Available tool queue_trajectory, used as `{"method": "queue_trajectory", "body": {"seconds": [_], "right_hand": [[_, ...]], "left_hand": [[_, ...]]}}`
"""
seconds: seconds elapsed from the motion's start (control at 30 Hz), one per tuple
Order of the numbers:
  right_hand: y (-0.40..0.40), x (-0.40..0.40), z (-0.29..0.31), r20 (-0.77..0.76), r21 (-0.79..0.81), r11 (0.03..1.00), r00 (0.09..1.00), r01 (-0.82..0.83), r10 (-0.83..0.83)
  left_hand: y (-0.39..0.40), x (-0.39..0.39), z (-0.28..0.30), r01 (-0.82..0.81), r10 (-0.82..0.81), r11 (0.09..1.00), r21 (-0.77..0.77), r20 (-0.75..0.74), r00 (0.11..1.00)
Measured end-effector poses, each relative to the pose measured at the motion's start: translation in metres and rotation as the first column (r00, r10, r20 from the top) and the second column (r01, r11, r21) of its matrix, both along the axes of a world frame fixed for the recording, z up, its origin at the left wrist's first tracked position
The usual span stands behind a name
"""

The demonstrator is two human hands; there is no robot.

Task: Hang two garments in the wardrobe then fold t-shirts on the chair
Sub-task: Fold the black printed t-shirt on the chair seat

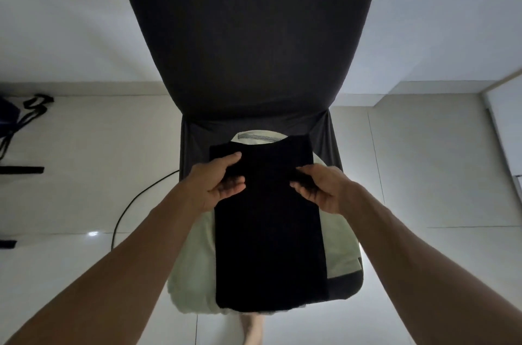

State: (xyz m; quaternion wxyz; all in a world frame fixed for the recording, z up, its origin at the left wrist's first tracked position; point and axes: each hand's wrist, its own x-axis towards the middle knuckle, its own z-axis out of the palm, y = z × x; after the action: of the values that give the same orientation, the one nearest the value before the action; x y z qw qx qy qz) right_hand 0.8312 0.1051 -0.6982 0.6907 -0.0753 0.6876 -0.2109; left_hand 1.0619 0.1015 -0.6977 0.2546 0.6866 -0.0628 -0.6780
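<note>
A black t-shirt (268, 231) lies as a long narrow rectangle down the middle of the chair seat, on top of a pale green-white garment (341, 248) that spreads beyond it on both sides. The chair (245, 48) wears a dark grey cover and stands straight ahead. My left hand (214, 183) grips the shirt's left edge about a third of the way down, thumb on top. My right hand (319, 186) grips the right edge at the same height, fingers curled under the cloth.
White floor tiles surround the chair. A black cable (132, 203) curves across the floor to the left of the seat. Dark straps and a bag (28, 110) sit at the far left. A white door or panel edge (505, 147) stands at the right.
</note>
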Motion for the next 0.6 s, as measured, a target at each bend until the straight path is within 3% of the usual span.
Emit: {"method": "queue_trajectory", "body": {"seconds": [0.1, 0.17, 0.27, 0.33, 0.4, 0.5, 0.6], "right_hand": [[-0.007, -0.003, -0.018, 0.059, 0.011, 0.998, 0.996, -0.062, 0.061], [-0.003, -0.005, -0.03, -0.075, 0.002, 0.971, 0.968, -0.239, 0.238], [-0.001, -0.004, -0.041, -0.391, -0.066, 0.909, 0.849, -0.411, 0.356], [-0.008, -0.003, -0.041, -0.462, -0.155, 0.894, 0.831, -0.42, 0.31], [-0.019, -0.003, -0.04, -0.456, -0.211, 0.893, 0.848, -0.397, 0.269], [-0.033, -0.001, -0.048, -0.467, -0.187, 0.901, 0.842, -0.392, 0.27], [-0.042, 0.003, -0.061, -0.543, -0.124, 0.897, 0.785, -0.425, 0.297]], "left_hand": [[-0.004, 0.01, -0.023, 0.245, -0.243, 0.969, -0.033, 0.057, 0.968], [0.0, 0.013, -0.035, 0.398, -0.38, 0.916, -0.048, 0.209, 0.901], [0.003, 0.015, -0.045, 0.455, -0.345, 0.883, -0.115, 0.498, 0.796], [-0.004, 0.014, -0.044, 0.498, -0.32, 0.856, -0.136, 0.617, 0.719], [-0.015, 0.014, -0.044, 0.508, -0.294, 0.847, -0.159, 0.655, 0.696], [-0.03, 0.016, -0.057, 0.415, -0.236, 0.894, -0.168, 0.612, 0.755], [-0.035, 0.015, -0.075, 0.375, -0.208, 0.916, -0.143, 0.631, 0.748]]}}
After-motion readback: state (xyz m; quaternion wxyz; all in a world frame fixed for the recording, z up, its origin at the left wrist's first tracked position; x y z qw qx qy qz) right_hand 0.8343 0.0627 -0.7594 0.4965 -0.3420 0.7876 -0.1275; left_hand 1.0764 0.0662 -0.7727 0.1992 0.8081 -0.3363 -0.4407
